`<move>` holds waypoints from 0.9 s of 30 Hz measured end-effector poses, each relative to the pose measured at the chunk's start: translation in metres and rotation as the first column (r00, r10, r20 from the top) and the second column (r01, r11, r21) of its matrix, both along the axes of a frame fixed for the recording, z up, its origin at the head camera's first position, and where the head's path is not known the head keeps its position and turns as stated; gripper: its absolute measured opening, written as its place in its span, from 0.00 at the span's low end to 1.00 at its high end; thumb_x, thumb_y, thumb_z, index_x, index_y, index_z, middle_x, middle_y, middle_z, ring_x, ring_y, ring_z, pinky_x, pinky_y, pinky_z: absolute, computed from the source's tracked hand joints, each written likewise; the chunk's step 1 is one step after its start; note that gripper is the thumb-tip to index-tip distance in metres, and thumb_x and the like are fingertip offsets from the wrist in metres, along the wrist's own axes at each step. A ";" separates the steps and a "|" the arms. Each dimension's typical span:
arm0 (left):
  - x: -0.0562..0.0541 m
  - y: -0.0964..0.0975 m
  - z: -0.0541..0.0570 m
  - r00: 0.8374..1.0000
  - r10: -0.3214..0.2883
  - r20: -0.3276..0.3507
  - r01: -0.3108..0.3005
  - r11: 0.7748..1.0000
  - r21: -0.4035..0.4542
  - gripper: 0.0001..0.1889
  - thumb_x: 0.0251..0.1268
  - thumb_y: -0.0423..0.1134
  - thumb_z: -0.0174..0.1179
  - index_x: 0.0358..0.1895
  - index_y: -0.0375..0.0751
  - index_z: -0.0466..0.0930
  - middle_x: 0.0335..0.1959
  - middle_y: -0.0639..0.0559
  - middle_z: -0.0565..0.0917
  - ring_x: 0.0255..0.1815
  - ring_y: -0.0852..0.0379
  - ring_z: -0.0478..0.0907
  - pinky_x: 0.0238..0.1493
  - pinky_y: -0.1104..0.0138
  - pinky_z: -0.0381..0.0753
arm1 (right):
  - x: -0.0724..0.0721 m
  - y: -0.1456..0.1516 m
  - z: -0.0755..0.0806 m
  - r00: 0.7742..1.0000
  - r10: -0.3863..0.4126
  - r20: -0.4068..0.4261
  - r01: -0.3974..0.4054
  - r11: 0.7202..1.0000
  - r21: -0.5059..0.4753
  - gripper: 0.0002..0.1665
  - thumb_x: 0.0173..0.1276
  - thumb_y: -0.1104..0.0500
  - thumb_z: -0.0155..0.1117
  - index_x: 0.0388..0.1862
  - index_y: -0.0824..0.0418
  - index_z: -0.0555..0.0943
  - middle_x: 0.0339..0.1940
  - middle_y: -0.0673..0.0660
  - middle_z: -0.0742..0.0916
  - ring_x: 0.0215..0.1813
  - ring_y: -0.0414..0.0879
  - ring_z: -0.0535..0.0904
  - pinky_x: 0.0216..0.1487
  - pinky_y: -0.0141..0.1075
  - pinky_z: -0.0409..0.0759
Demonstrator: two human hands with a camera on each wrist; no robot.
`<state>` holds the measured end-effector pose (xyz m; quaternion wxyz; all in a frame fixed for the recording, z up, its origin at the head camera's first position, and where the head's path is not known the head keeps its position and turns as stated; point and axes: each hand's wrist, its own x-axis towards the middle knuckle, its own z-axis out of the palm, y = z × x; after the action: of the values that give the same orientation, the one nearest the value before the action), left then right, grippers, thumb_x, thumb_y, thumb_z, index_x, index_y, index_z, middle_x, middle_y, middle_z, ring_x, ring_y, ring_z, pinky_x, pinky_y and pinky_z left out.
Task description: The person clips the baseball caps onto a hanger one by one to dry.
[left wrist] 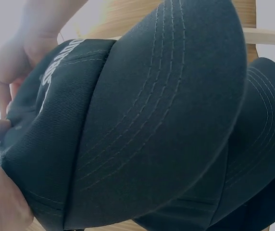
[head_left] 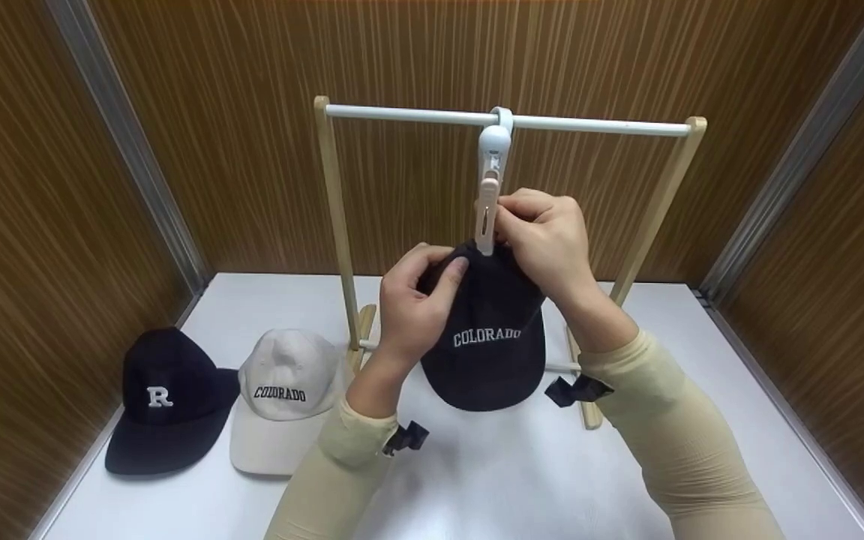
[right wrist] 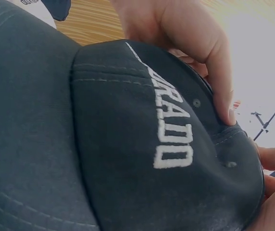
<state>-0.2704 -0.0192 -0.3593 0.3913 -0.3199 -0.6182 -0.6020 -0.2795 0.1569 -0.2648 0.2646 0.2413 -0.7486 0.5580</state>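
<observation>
A dark baseball cap (head_left: 488, 375) with white COLORADO lettering hangs brim down from a pale pink clip (head_left: 487, 214), beneath a white hook holder (head_left: 494, 141) on the rack's bar. My left hand (head_left: 417, 304) pinches the crown's left side, its thumb on the front, as the right wrist view also shows. On the other side, my right hand (head_left: 552, 244) has thumb and forefinger closed at the clip's right edge, just above the crown. Those right fingertips are partly hidden behind the clip. The cap's stitched brim (left wrist: 176, 110) fills much of the left wrist view.
The wooden rack carries a white bar (head_left: 604, 125) across its top. On the white table (head_left: 477, 487), left of the rack, sit a black cap (head_left: 169, 390) with an R and a cream COLORADO cap (head_left: 289, 382). Another dark brim (left wrist: 267, 115) shows behind the hanging cap.
</observation>
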 end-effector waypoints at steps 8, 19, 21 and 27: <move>-0.001 0.005 0.004 0.999 0.033 0.013 -0.034 0.999 0.026 0.03 0.77 0.30 0.69 0.45 0.34 0.91 0.36 0.50 0.89 0.36 0.53 0.84 0.41 0.63 0.83 | -0.003 0.002 -0.001 1.000 0.003 0.002 -0.003 1.000 0.003 0.07 0.77 0.63 0.75 0.40 0.63 0.97 0.29 0.50 0.89 0.32 0.41 0.82 0.34 0.31 0.79; 0.000 0.013 0.007 0.995 0.085 0.057 -0.088 0.995 0.039 0.03 0.78 0.30 0.69 0.43 0.34 0.89 0.37 0.50 0.90 0.34 0.55 0.83 0.39 0.63 0.82 | -0.003 0.004 0.000 1.000 0.005 -0.012 -0.005 1.000 0.009 0.05 0.75 0.62 0.77 0.40 0.61 0.97 0.30 0.50 0.91 0.33 0.40 0.80 0.33 0.33 0.75; 0.001 0.015 0.007 0.994 0.091 0.067 -0.094 0.995 0.043 0.03 0.77 0.30 0.69 0.43 0.34 0.89 0.37 0.50 0.90 0.34 0.55 0.83 0.38 0.64 0.82 | -0.003 0.004 0.000 1.000 0.002 -0.013 -0.002 1.000 0.010 0.05 0.74 0.62 0.78 0.38 0.61 0.97 0.30 0.49 0.91 0.33 0.40 0.80 0.34 0.32 0.75; 0.003 0.018 0.008 0.991 0.098 0.093 -0.104 0.993 0.055 0.03 0.78 0.30 0.68 0.43 0.34 0.89 0.35 0.50 0.89 0.33 0.56 0.82 0.37 0.64 0.81 | -0.004 0.004 -0.001 1.000 -0.004 -0.021 0.004 1.000 0.013 0.05 0.74 0.64 0.78 0.37 0.60 0.97 0.29 0.49 0.91 0.33 0.41 0.80 0.34 0.31 0.74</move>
<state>-0.2677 -0.0014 -0.3516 0.4024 -0.2491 -0.6324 -0.6132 -0.2836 0.1611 -0.2659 0.2717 0.2473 -0.7501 0.5498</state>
